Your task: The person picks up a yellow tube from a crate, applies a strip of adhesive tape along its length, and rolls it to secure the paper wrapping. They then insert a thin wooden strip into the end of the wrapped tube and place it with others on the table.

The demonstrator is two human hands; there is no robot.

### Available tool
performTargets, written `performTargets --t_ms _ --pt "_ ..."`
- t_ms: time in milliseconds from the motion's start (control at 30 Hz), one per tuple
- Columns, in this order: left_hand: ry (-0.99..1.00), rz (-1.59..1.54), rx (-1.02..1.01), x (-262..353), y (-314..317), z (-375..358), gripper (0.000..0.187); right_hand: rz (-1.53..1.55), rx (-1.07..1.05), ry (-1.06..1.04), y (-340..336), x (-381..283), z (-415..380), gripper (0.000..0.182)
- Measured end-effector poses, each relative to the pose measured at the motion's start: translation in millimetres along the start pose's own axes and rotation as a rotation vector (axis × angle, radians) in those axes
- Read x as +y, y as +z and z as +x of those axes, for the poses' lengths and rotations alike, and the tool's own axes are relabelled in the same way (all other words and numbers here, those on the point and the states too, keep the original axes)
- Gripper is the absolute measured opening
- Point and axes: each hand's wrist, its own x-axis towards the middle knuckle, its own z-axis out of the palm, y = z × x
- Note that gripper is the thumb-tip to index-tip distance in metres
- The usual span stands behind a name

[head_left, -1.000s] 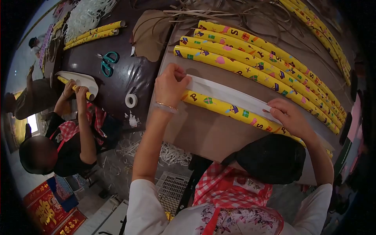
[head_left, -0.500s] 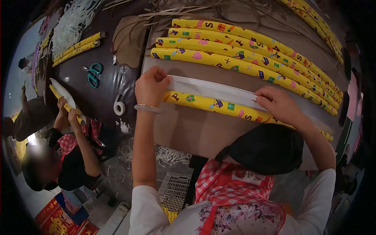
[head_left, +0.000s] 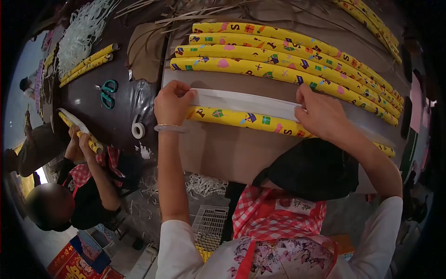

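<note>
A roll of yellow printed wrapping paper (head_left: 241, 119) lies across the brown work surface, its white inner side (head_left: 246, 101) exposed as a long flap along the far edge. My left hand (head_left: 174, 103) pinches the left end of that flap between thumb and fingertips. Further right, my right hand (head_left: 321, 114) rests over the roll, its index finger raised apart from the thumb. The thumb tip lies by the white flap; the other fingers are partly hidden. Beyond both hands, several finished yellow rolls (head_left: 260, 69) lie side by side.
Left of my hands are a roll of white tape (head_left: 138, 130) and teal-handled scissors (head_left: 108, 94). Brown paper strips (head_left: 260, 10) and shredded white strips (head_left: 88, 32) lie at the back. A co-worker (head_left: 88, 181) at left holds another yellow roll (head_left: 81, 132).
My right index finger has lifted away from the thumb and the flap's edge. The left hand keeps its pinch. The whole view has shifted slightly.
</note>
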Motion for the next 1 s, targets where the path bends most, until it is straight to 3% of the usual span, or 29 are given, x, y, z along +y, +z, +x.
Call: performTargets --t_ms 1000 --pt "0.031 -0.11 -0.049 -10.3 1.4 3.9 0.023 -0.206 -0.166 0.181 -0.5 -14.1 19.7 0.032"
